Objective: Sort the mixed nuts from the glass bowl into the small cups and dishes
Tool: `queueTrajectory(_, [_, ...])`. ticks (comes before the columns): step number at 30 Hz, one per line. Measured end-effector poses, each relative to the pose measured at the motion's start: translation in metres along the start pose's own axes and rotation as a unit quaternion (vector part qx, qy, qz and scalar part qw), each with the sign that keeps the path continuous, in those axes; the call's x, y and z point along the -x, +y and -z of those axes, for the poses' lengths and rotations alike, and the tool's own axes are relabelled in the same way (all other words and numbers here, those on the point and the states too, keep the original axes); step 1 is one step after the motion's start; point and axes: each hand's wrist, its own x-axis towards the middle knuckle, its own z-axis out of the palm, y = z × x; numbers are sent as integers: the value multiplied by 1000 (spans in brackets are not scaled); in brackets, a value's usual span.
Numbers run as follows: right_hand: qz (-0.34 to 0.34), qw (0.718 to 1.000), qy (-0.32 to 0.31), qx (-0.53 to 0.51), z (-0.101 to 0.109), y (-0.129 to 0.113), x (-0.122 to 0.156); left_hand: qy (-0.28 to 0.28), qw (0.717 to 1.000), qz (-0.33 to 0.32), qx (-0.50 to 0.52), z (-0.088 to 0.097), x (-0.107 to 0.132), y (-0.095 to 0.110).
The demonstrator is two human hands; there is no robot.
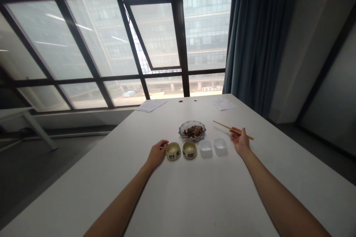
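My right hand [240, 140] is closed around a pair of wooden chopsticks [222, 124], held off the table with their tips pointing to the far left. My left hand [158, 152] rests on the table, its fingers loosely bent and apart, right beside a greenish ceramic cup [173, 152] with dark characters. Whether the fingertips touch its rim I cannot tell. A matching cup [189, 150] stands to its right, followed by a small white square container [205, 149] and another white container [220, 147]. Behind this row sits a clear faceted glass bowl [182, 130] holding mixed dark and brown beans or nuts [194, 132].
Papers lie on the white table [178, 196] at the far left [151, 105] and far right [223, 104]. Small dark items rest near the far edge. Beyond are a gridded window [155, 35] with one tilted pane and a blue curtain [257, 44].
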Motion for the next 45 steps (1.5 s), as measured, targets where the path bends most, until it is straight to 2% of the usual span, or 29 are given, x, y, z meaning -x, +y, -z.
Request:
queueTrajectory(8, [6,1000,17,0,-5,0,1,45,999,8,28,4,6,4])
queueTrajectory(13, [17,999,32,2,4,6,-6,66,997,20,43,5,7,5])
queueTrajectory(18, [32,998,54,7,16,12,-8,78,994,70,44,5,6,-1])
queueTrajectory(24, [42,995,86,0,24,17,7,111,986,118,34,11,16,-4])
queueTrajectory(31, [55,996,66,-3,12,11,3,108,989,88,54,8,8,0])
queueTrajectory(36, [54,996,61,-16,-1,5,11,120,988,65,71,10,8,4])
queueTrajectory(45, [49,997,62,-16,5,8,9,101,990,65,71,10,11,4])
